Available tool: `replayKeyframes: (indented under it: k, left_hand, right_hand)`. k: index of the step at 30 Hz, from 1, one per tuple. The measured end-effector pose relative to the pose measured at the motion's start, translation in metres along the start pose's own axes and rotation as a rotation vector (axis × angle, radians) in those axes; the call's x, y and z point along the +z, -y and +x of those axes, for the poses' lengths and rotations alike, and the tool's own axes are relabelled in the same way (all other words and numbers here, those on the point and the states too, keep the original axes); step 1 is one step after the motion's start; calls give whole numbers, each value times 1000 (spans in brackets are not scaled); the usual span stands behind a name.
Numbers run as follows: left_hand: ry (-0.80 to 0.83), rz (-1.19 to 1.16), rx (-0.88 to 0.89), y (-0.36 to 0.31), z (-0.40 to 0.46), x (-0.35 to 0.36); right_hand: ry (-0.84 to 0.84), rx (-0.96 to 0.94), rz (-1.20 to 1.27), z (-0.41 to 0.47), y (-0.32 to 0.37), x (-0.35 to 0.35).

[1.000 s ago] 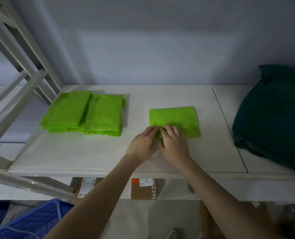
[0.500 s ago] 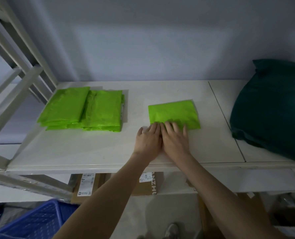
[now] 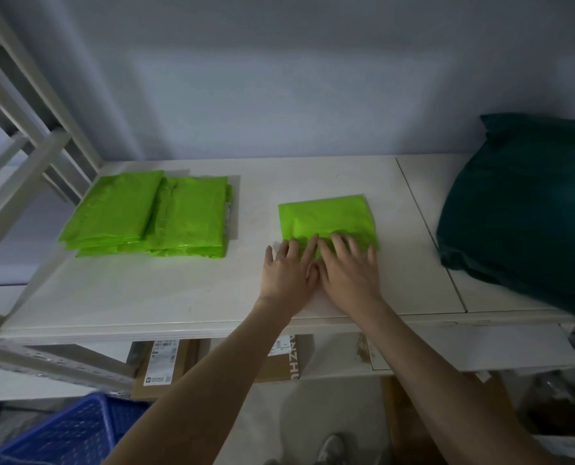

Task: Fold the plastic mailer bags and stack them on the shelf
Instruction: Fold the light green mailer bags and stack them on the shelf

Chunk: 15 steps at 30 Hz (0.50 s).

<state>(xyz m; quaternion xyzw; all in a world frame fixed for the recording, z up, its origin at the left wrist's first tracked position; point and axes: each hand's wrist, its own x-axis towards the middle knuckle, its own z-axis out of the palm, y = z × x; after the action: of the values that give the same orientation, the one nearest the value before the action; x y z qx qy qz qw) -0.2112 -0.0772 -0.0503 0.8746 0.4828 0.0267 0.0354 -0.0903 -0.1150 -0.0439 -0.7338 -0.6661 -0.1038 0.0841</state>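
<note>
A folded bright green mailer bag (image 3: 326, 218) lies flat in the middle of the white shelf (image 3: 178, 290). My left hand (image 3: 288, 273) and my right hand (image 3: 348, 271) lie side by side, fingers straight and spread, pressing on the bag's near edge. A stack of folded green mailer bags (image 3: 152, 214) sits at the left of the shelf, in two overlapping piles.
A big dark green bag (image 3: 527, 209) fills the shelf's right end. White metal uprights (image 3: 27, 156) stand at the left. Cardboard boxes (image 3: 165, 367) sit on the lower shelf. A blue plastic crate (image 3: 61, 434) is on the floor at bottom left.
Both hands went from curled fingers at the bag's near edge to flat, spread fingers pressing on it. The view has shifted slightly.
</note>
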Motion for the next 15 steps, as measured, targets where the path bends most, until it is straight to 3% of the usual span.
replayKeyframes:
  k: [4, 15]
  left_hand:
    - [-76, 23, -18, -2, 1, 1]
    - [-37, 100, 10, -11, 5, 3]
  right_hand:
    - [32, 17, -22, -1, -4, -1]
    - [109, 34, 40, -4, -38, -3]
